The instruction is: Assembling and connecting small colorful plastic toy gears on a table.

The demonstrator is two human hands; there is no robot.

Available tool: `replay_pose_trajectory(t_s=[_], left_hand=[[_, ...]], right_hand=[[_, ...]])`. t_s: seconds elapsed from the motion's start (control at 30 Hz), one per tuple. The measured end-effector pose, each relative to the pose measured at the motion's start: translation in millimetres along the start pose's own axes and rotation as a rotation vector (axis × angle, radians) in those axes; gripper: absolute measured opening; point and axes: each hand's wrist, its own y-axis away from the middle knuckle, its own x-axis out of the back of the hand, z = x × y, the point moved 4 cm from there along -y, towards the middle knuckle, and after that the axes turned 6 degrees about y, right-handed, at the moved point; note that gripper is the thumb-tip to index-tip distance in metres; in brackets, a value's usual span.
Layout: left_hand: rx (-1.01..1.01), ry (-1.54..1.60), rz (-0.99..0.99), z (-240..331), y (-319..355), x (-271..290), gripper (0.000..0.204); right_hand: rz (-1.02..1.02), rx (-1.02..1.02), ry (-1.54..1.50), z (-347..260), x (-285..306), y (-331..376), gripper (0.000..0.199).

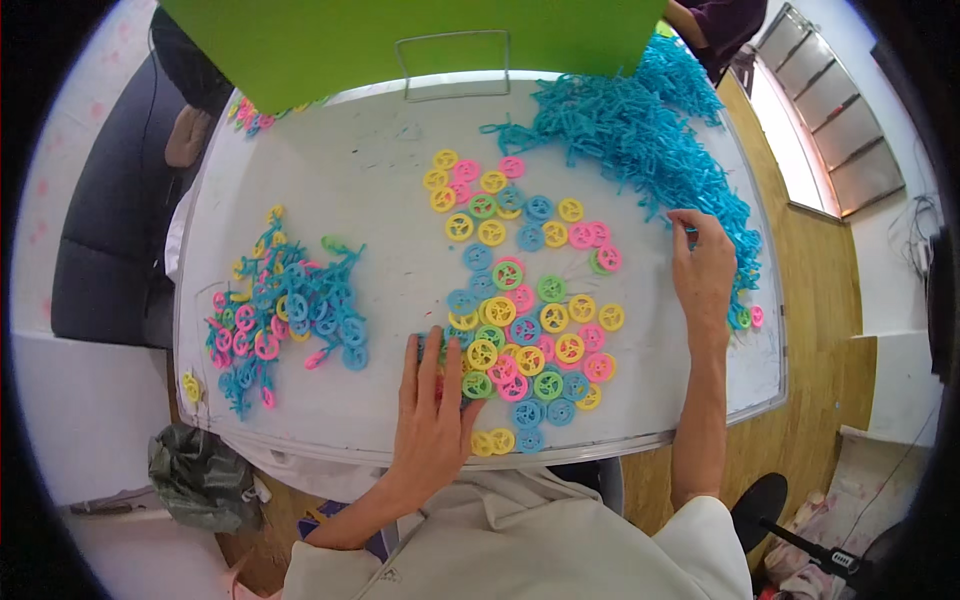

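Observation:
Small plastic spoked wheels [501, 311] in yellow, pink, blue and green lie loose across the middle of the white table. My left hand [432, 400] rests over the near left edge of these wheels, fingers stretched out and lying on or beside several of them. At the inner edge of a large heap of thin blue plastic pieces [650, 130], my right hand [703, 262] has its thumb and fingertips drawn together in a pinch. What sits in that pinch, if anything, is too small to make out against the blue. Left of the wheels is a pile of wheels joined with blue pieces [290, 300].
A green panel [420, 45] with a wire handle [455, 65] stands along the table's far side. Another person's arm [688, 22] shows at the far right. A dark sofa [110, 220] is on the left, a dark bag [205, 475] below it. One yellow wheel [192, 386] lies at the left edge.

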Motion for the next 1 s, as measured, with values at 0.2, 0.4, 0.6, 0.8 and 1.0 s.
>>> replay_pose_trajectory(t_s=[0.2,0.4,0.6,0.8,1.0], left_hand=[[-0.105,0.042,0.025,13,-30,-8,0.063],[0.032,0.051,0.128,-12,-50,15,0.048],[0.204,0.229,0.151,-31,-57,20,0.028],[0.201,0.650,0.218,-2,-85,36,0.017],[0.294,1.132,-0.247,4,-124,6,0.022]], right_hand=[[0.110,-0.095,-0.234,-3,12,-8,0.015],[-0.066,-0.207,-0.821,-9,-3,-3,0.021],[-0.264,-0.249,-1.018,-28,-27,12,0.023],[-0.648,-0.237,-1.086,-70,-28,33,0.024],[-0.779,-0.206,-1.110,-90,-33,54,0.024]])
